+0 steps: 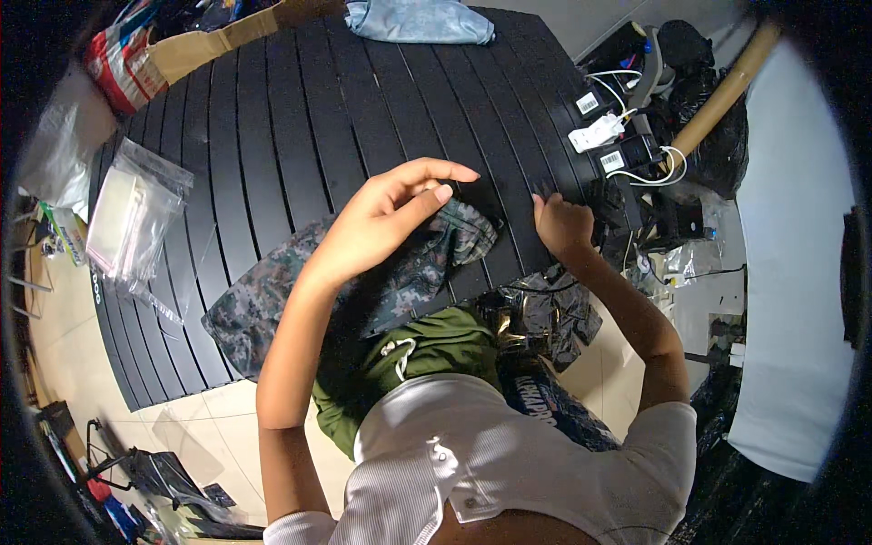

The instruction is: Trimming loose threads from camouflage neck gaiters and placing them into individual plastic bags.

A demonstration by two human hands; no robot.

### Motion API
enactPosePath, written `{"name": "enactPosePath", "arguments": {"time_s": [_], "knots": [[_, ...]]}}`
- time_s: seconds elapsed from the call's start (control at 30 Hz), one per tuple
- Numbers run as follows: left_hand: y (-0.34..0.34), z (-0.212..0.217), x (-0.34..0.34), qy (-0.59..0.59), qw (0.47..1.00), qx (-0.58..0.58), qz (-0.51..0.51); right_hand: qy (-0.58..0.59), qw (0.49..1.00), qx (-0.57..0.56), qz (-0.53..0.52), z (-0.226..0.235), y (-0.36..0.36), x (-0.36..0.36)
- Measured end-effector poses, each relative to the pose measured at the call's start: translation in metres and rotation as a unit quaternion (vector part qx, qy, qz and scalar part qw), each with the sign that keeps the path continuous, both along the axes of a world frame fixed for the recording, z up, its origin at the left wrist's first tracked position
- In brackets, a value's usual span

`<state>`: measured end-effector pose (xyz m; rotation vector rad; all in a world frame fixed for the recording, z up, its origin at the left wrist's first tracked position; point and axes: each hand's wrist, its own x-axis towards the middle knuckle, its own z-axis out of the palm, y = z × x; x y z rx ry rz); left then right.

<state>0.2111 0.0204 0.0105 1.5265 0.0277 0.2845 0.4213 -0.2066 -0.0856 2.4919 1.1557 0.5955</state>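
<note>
Clear plastic bags (pixel 136 218) lie at the table's left edge; white barcode labels (pixel 599 132) sit on black boxes at right.

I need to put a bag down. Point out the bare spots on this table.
The black slatted table is bare between the denim piece and the left hand, and beside the clear bags. Crowded: the camouflage garment and the right edge, with chargers near the right hand.
</note>
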Motion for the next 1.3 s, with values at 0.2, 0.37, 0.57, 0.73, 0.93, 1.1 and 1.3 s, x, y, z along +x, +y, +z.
{"name": "enactPosePath", "arguments": {"time_s": [0.2,0.37,0.57,0.73,0.93,1.1,1.3], "knots": [[-0.001,-0.001,0.001,-0.006,1.0,-0.009,0.006,0.024,1.0,0.015,-0.006,0.0,0.003,-0.003],[0.001,0.004,0.009,0.008,1.0,0.009,0.011,-0.028,0.999,0.016,0.027,-0.003,0.001,0.0],[0.011,0.001,0.027,0.016,0.999,0.033,-0.022,0.234,0.961,0.12,0.087,0.081,0.04,-0.044],[0.006,-0.008,0.03,-0.102,0.979,0.154,0.084,0.59,0.742,0.21,0.238,0.112,0.074,-0.077],[0.001,0.032,-0.115,0.134,0.872,0.198,0.427,0.666,0.676,0.315,0.003,0.125,0.063,-0.05],[-0.027,-0.051,-0.232,0.384,0.67,0.29,0.565,0.751,0.548,0.364,-0.055,0.094,0.07,-0.05],[-0.041,-0.065,-0.269,0.384,0.735,0.061,0.556,0.696,0.713,0.056,0.063,0.023,0.037,-0.118]]}}
